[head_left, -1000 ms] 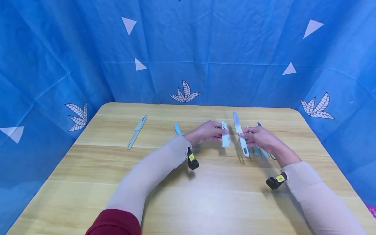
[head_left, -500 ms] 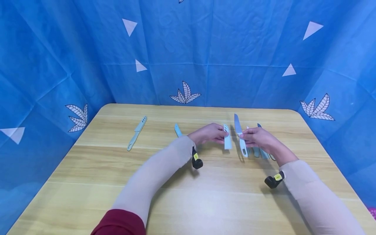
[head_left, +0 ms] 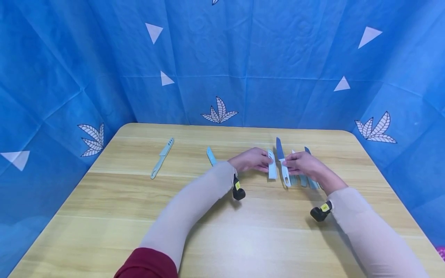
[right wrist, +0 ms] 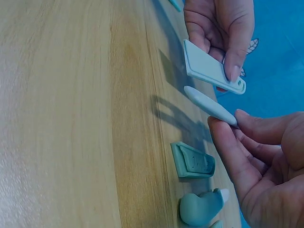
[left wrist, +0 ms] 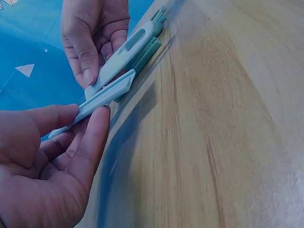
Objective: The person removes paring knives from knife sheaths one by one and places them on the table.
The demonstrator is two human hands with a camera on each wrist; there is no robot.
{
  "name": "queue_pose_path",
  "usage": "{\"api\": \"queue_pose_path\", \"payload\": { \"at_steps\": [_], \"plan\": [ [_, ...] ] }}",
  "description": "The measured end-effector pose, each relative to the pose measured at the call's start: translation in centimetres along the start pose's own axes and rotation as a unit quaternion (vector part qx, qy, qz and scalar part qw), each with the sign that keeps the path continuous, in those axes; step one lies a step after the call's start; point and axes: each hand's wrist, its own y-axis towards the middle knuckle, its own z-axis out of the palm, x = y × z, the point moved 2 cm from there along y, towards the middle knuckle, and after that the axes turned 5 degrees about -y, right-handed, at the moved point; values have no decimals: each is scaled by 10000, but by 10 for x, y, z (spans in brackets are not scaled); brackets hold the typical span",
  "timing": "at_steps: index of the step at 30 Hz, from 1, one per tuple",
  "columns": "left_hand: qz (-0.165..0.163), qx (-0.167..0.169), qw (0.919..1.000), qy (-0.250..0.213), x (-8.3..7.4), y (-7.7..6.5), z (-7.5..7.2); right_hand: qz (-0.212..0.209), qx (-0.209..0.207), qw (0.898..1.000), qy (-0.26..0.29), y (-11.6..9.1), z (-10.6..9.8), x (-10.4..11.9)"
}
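Note:
My left hand (head_left: 253, 159) pinches a pale mint knife sheath (head_left: 272, 166) with slots at its far end. In the left wrist view, thumb and fingertips grip the sheath (left wrist: 102, 99) along its edges. Just to the right, my right hand (head_left: 306, 166) pinches a kitchen knife (head_left: 285, 177) where the pale handle meets the blade, blade pointing away from me. Sheath and knife are held side by side over the table, a narrow gap between them in the head view. In the right wrist view the knife handle (right wrist: 209, 104) shows edge-on, its blade hidden.
Under and beside my right hand lie several mint utensils, including a sheath-like piece (right wrist: 194, 160) and a rounded handle (right wrist: 202, 209). A sheathed knife (head_left: 162, 158) lies at the left of the wooden table (head_left: 104, 216). A blue piece (head_left: 211, 155) is partly hidden by my left arm.
My left hand has moved right and slightly nearer me with the sheath, narrowing the gap to the knife. The knife has turned a little and shifted slightly toward me in my right hand.

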Motion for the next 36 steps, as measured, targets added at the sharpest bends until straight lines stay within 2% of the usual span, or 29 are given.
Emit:
{"api": "queue_pose_path", "payload": {
  "at_steps": [6, 20, 30, 36],
  "plan": [
    [-19, -105, 9999, 80, 4, 6, 3, 38, -67, 9999, -89, 4, 1, -2],
    [-11, -590, 9948, 824, 10, 10, 10, 213, -139, 9995, -162, 5, 5, -3],
    [-12, -1036, 9827, 1533, 6, 5, 19, 245, -190, 9988, -368, 6, 5, -2],
    [-187, -1291, 9723, 1941, 4, 5, 23, 318, -269, 9975, -579, 7, 7, 1]
  ]
}}
